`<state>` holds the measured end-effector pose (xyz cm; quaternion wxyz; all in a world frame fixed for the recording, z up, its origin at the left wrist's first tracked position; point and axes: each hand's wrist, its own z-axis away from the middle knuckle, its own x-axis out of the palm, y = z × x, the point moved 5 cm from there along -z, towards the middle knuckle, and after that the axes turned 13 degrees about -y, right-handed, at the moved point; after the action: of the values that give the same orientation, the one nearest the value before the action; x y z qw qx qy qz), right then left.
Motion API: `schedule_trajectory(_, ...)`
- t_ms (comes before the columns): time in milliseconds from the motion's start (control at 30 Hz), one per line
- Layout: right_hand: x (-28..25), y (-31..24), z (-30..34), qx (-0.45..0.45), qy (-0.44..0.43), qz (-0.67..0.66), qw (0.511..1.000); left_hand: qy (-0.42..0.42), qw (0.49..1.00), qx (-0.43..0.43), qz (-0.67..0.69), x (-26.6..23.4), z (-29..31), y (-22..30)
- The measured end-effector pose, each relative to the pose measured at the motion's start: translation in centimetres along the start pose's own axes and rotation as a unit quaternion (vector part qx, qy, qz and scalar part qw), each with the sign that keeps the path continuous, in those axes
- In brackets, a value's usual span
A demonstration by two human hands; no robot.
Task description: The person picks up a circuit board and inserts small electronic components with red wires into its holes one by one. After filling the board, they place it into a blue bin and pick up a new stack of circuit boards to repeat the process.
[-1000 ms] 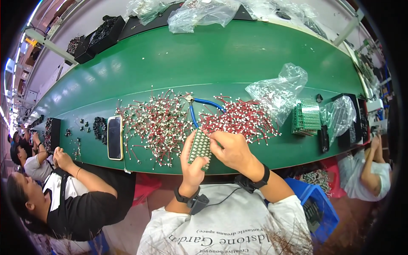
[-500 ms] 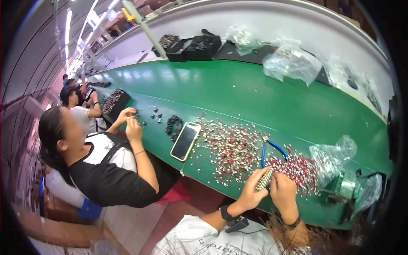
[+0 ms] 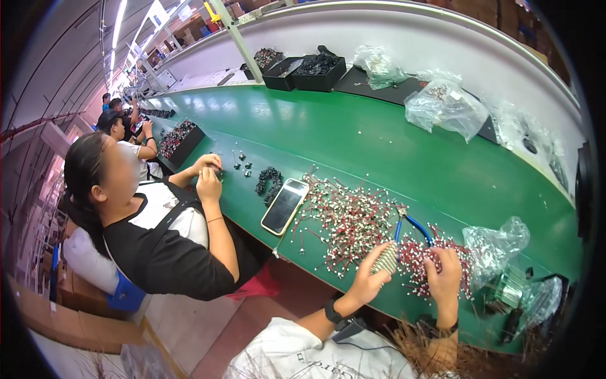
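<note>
My left hand (image 3: 367, 278) is closed around a ribbed, pale gold panel (image 3: 385, 260) of small repeated parts, tilted over the bench edge. My right hand (image 3: 445, 273) is down at a pile of short red wires with whitish ends (image 3: 413, 271), thumb and fingers bent together; whatever is between the fingertips is hidden. A larger pile of similar wired pieces (image 3: 347, 221) spreads to the left. Cutters with blue handles (image 3: 418, 227) lie between the two piles, jaws pointing away from me.
A phone (image 3: 285, 207) and a ring of black parts (image 3: 270, 183) lie left on the green bench (image 3: 315, 126). A person (image 3: 164, 234) works beside me with both hands raised. Clear bags (image 3: 495, 249) and a green spool-like thing (image 3: 507, 287) sit right; black bins (image 3: 319, 74) stand at the back.
My right hand has left the panel and moved right onto the wire pile. My left hand still holds the panel, now turned to show more of its face. The view has shifted slightly.
</note>
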<state>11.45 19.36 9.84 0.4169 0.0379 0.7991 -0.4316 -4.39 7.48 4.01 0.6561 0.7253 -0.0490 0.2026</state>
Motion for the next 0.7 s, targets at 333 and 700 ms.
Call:
schedule_trajectory(333,1.8,3.6,0.3,-0.075,-0.030,0.091,0.993,0.056,0.994,0.007,0.088,-1.2,0.1,0.5)
schedule_trajectory(700,1.6,5.4,-0.3,-0.063,-0.072,-0.045,0.994,0.058,0.988,0.012,0.142,-0.8,-0.6,1.2)
